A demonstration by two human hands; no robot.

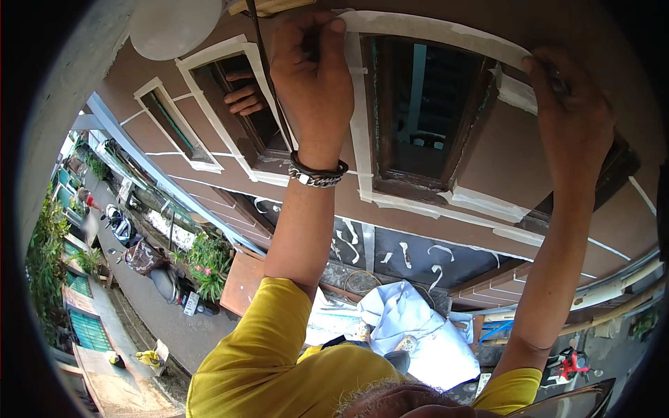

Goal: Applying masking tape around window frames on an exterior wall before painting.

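Note:
A strip of whitish masking tape (446,31) runs above a dark-framed window (428,104) in a brown wall. My left hand (310,87), with a bracelet at the wrist, is raised at the strip's left end, thumb and fingers pinched on it. My right hand (571,115) is closed at the right end, fingertips against the tape. Part of its grip is hidden behind the fingers. More tape (361,125) borders the window's left side. Loose, wrinkled tape (484,202) lies along its lower edge.
Another person's fingers (244,99) show in a taped window to the left. A dark cable (268,76) hangs beside my left hand, near a white globe lamp (174,28). Far below lie pale sheeting (418,327), a brown board (244,284) and a lane with a parked motorbike (167,282).

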